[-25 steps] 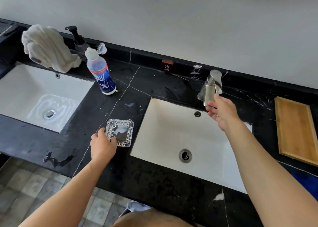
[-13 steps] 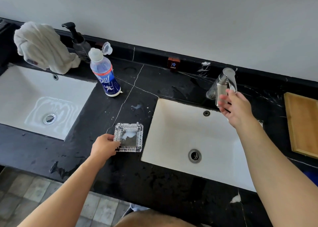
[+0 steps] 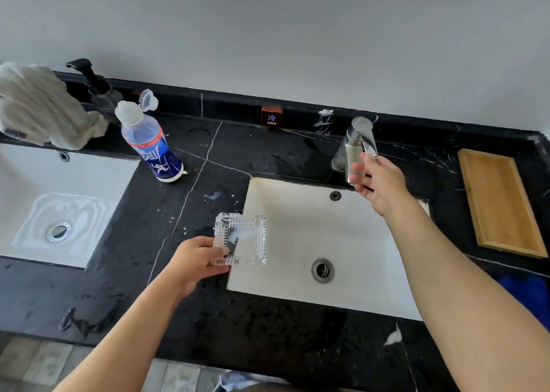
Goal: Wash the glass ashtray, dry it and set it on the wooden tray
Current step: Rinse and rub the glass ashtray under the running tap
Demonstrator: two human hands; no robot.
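Left hand (image 3: pixel 195 260) gripping glass ashtray (image 3: pixel 242 241), right hand (image 3: pixel 379 183) on faucet (image 3: pixel 358 144)

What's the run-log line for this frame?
stage: pre-rinse | left hand: holds glass ashtray over sink edge | right hand: on faucet | water: none visible | wooden tray: empty

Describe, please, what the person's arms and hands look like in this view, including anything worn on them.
Both arms are bare from the frame's lower edge to the fingertips: no sleeves show on either forearm. The left hand and the right hand wear no gloves, and no rings, watch or bracelet can be seen on the fingers or wrists. No markings or bandages show. Both forearms look long and stretched by the wide-angle lens.
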